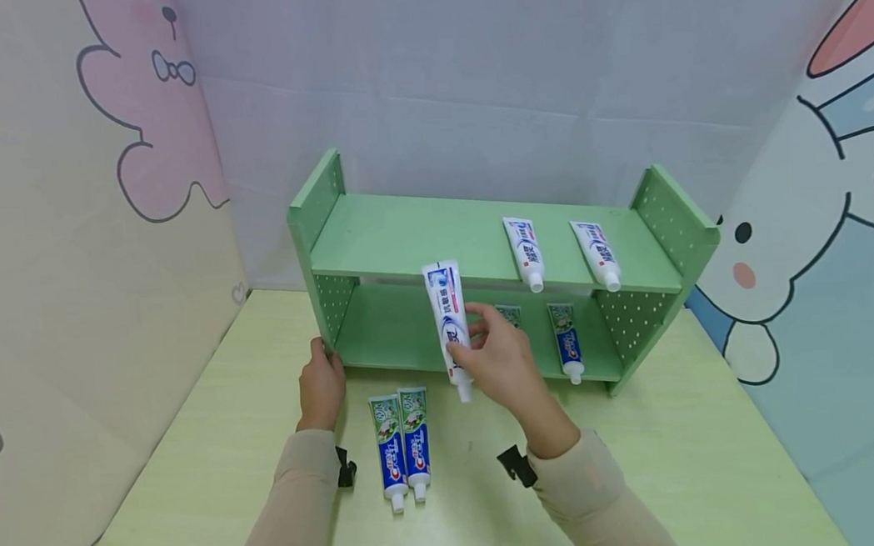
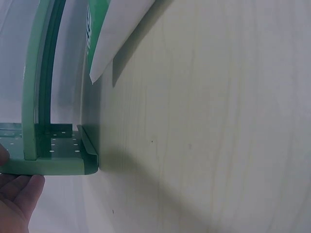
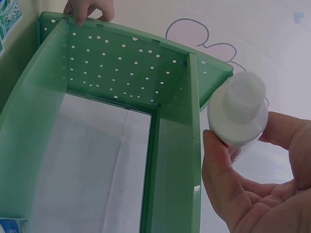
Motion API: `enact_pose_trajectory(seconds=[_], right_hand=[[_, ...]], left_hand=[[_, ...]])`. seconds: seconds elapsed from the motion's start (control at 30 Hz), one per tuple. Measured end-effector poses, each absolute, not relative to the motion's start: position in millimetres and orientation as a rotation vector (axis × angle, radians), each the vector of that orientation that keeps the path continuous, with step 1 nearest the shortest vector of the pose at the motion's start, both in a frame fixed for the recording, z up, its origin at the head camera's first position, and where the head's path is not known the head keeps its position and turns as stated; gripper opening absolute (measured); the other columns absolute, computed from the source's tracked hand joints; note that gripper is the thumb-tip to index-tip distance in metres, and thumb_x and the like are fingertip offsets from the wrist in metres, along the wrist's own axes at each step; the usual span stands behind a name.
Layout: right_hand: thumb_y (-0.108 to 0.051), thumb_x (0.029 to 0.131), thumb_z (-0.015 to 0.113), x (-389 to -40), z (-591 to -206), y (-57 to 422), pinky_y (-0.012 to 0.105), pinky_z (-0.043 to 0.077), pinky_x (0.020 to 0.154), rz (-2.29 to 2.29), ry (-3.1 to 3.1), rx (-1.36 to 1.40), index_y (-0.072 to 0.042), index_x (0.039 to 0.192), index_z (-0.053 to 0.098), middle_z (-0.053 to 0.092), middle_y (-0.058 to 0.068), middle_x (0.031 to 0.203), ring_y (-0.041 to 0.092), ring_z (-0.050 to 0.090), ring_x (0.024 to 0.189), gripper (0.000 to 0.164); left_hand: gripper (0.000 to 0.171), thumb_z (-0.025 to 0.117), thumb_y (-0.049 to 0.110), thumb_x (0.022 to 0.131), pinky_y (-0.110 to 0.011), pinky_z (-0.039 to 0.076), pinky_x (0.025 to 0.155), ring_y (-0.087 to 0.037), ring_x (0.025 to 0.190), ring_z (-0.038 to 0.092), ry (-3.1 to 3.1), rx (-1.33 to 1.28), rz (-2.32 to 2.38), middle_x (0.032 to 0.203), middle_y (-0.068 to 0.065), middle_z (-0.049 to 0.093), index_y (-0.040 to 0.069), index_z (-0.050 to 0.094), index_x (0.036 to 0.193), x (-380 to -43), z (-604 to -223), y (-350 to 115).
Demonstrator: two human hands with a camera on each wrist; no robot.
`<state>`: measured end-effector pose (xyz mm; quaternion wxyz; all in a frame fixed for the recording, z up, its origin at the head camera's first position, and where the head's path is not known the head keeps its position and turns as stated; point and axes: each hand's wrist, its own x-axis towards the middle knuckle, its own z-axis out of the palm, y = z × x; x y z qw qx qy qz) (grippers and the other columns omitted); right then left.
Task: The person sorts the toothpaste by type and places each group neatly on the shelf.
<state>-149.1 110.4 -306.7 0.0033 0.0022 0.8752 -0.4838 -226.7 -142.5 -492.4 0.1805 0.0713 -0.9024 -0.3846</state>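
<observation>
Head view: left sleeve at 7 o'clock, right sleeve at 5 o'clock. Both plain beige, wide cuffs, soft creases. Angular black wrist piece at left cuff, 3 o'clock side; similar black part at right cuff, 9 o'clock side. Finer detail too small.

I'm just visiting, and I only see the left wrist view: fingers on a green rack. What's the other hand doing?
Observer: The right hand holds a white toothpaste tube.
Visitor: Ooh! Anything up high?
Observer: Yes, two more white tubes lie on the top shelf, toward its right end.
Visitor: And down low?
Observer: Two Crest tubes lie side by side on the table in front of the green rack.
</observation>
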Motion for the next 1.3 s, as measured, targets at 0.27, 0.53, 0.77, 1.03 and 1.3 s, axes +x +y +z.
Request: enact_pose_trajectory(seconds=[0.27, 0.53, 0.77, 1.03, 1.3], right_hand=[[-0.014, 0.089, 0.074, -156, -300, 108, 0.031, 0.054, 0.062, -1.522, 2.737, 0.002, -0.011, 0.142, 0.046, 0.061, 0.008, 0.111, 0.023, 0.059, 0.09, 0.06], [-0.014, 0.089, 0.073, -168, -293, 106, 0.033, 0.054, 0.066, -1.553, 2.723, -0.011, -0.01, 0.14, 0.048, 0.062, 0.009, 0.111, 0.023, 0.061, 0.092, 0.057], [-0.014, 0.089, 0.073, -178, -289, 105, 0.032, 0.055, 0.067, -1.565, 2.716, -0.014, -0.009, 0.142, 0.047, 0.062, 0.009, 0.11, 0.022, 0.062, 0.091, 0.058], [-0.015, 0.09, 0.073, -186, -285, 104, 0.031, 0.054, 0.066, -1.552, 2.73, 0.004, -0.009, 0.141, 0.047, 0.063, 0.007, 0.111, 0.021, 0.063, 0.091, 0.058], [-0.017, 0.09, 0.073, -195, -280, 102, 0.031, 0.054, 0.064, -1.569, 2.729, 0.016, -0.01, 0.141, 0.047, 0.062, 0.006, 0.107, 0.021, 0.064, 0.086, 0.058]], left_hand=[[0.03, 0.043, 0.01, 0.104, -0.053, 0.048, 0.061, -0.045, 0.081, 0.065, -2.557, 0.212, -1.098, 0.102, -0.035, 0.062, -0.002, 0.038, 0.131, -226, -492, -143], [0.031, 0.044, 0.01, 0.103, -0.054, 0.049, 0.062, -0.046, 0.082, 0.065, -2.559, 0.217, -1.094, 0.102, -0.036, 0.062, -0.002, 0.038, 0.132, -226, -495, -143], [0.031, 0.044, 0.009, 0.103, -0.054, 0.048, 0.06, -0.046, 0.079, 0.065, -2.555, 0.212, -1.092, 0.099, -0.036, 0.062, -0.001, 0.038, 0.131, -226, -495, -143], [0.031, 0.044, 0.01, 0.103, -0.053, 0.048, 0.058, -0.046, 0.076, 0.065, -2.553, 0.216, -1.098, 0.098, -0.036, 0.062, -0.001, 0.038, 0.131, -225, -493, -143], [0.031, 0.044, 0.01, 0.103, -0.054, 0.048, 0.057, -0.046, 0.075, 0.065, -2.543, 0.193, -1.077, 0.095, -0.036, 0.062, -0.002, 0.038, 0.131, -226, -493, -142]])
